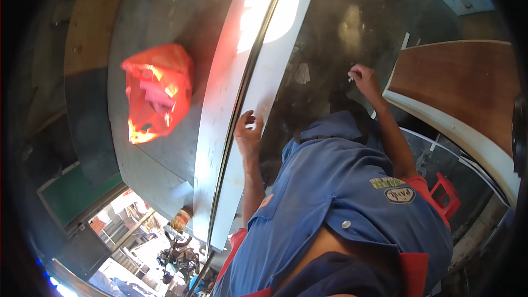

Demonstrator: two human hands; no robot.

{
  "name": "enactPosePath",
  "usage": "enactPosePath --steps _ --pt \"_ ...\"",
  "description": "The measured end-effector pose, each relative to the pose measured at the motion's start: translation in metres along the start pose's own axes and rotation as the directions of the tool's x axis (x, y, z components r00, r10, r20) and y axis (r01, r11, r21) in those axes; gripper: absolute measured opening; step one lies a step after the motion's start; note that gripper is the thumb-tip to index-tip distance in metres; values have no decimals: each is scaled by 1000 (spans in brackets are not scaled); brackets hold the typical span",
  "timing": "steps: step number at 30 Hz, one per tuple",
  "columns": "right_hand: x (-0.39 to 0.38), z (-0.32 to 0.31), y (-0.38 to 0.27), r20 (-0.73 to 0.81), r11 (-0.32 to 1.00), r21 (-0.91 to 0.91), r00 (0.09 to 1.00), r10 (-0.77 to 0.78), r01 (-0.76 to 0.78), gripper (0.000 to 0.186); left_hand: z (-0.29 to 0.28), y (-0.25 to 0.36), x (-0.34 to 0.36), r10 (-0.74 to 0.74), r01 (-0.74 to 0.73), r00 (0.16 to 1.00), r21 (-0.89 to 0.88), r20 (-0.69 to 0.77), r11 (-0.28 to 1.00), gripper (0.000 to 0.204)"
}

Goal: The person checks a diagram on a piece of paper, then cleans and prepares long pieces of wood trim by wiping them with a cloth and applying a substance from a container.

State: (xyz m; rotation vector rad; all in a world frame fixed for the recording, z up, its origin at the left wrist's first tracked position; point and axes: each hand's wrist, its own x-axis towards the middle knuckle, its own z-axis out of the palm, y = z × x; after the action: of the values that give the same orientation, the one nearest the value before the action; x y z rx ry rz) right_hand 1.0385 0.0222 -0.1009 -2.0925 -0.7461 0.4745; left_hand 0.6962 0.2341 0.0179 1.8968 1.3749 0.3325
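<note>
My left hand (250,133) is over the long white panel (250,99), close to the dark metal strip (246,80) that runs along it. Its fingers are loosely curled, with a gap between thumb and forefinger where white shows through; no held thing can be made out. Off to the right, my right hand (366,81) is raised above the dark floor (324,49), its fingers pinched on a small white piece (350,79). That piece is too small to name. Strong sunlight washes out the panel's far end.
Left of the panel, an open red plastic bag (184,85) rests on a grey surface (159,168). A brown wooden board (456,88) with a pale edge stands at the right. Behind it is a red plastic stool (446,197). Clutter and machine parts (179,258) lie at lower left.
</note>
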Motion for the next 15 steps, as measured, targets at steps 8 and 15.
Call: enactPosePath --steps 8,15 --pt "36 -124 48 -12 983 -27 984 179 -179 17 52 -15 38 -263 264 964 -8 20 965 28" --pt "143 -168 -19 246 694 637 942 230 -336 10 122 209 89 -101 201 960 -391 260 898 17"
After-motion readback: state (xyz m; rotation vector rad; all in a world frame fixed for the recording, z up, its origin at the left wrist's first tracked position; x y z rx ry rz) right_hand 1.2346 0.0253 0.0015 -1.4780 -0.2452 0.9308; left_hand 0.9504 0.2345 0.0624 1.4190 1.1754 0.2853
